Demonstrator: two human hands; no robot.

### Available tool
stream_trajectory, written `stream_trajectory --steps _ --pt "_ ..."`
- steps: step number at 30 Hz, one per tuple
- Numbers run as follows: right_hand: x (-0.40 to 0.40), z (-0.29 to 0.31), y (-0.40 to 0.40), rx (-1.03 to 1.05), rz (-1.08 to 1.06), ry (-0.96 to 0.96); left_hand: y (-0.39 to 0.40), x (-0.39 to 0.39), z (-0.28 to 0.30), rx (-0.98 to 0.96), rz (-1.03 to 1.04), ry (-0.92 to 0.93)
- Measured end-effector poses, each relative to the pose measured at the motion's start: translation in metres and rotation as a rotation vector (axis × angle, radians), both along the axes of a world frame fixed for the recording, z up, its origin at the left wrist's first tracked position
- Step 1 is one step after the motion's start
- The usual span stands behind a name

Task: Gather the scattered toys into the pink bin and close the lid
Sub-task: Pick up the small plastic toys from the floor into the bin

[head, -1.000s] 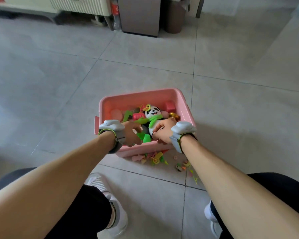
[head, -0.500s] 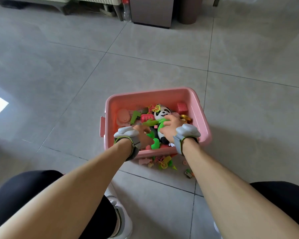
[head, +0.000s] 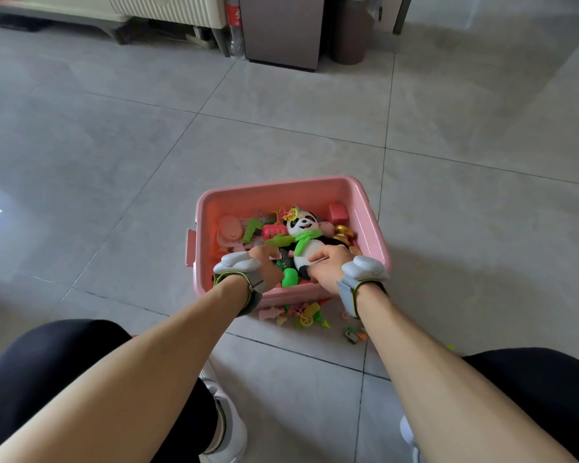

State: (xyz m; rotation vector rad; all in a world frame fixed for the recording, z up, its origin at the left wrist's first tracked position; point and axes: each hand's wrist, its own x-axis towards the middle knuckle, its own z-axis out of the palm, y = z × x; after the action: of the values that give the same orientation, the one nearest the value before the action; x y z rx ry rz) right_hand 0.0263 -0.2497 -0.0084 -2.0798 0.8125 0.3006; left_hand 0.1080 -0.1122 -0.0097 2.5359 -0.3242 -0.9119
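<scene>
The pink bin [head: 281,192] is set on the tiled floor [head: 114,162], lid off, partly filled with toys. A panda [head: 303,225] lies inside it. The right hand [head: 328,269] is curled around the panda's lower body. The left hand [head: 268,265] is lowered among the toys, fingers bent; its grasp cannot be told. Small toys [head: 305,315] are scattered just beside the bin's near wall.

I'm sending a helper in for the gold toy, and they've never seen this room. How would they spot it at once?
Find the open pink plastic bin on the grey tiled floor. Inside, look to the right of the black-and-white plush panda with a green scarf, near the bin's right wall. The shiny gold rounded toy is the only metallic-looking piece there.
</scene>
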Motion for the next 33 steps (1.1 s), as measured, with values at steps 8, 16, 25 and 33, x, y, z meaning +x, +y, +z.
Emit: stream_trajectory --steps 8,16,25,33 --pt "-0.064 0.008 0.003 0.084 0.016 0.053 -0.008 -0.062 0.026 -0.003 -0.322 -0.075" --pt "-0.160 0.001 -0.007 -0.084 -0.022 0.210 -0.014 -0.129 -0.002 0.094 -0.458 -0.048" --pt "-0.217 -0.016 -0.034 0.016 -0.196 0.242 -0.047 -0.150 -0.026 0.174 -0.633 -0.085" --pt "-0.219 -0.066 -0.058 0.099 -0.300 0.321 -0.074 -0.147 -0.076 0.293 -0.710 -0.014"
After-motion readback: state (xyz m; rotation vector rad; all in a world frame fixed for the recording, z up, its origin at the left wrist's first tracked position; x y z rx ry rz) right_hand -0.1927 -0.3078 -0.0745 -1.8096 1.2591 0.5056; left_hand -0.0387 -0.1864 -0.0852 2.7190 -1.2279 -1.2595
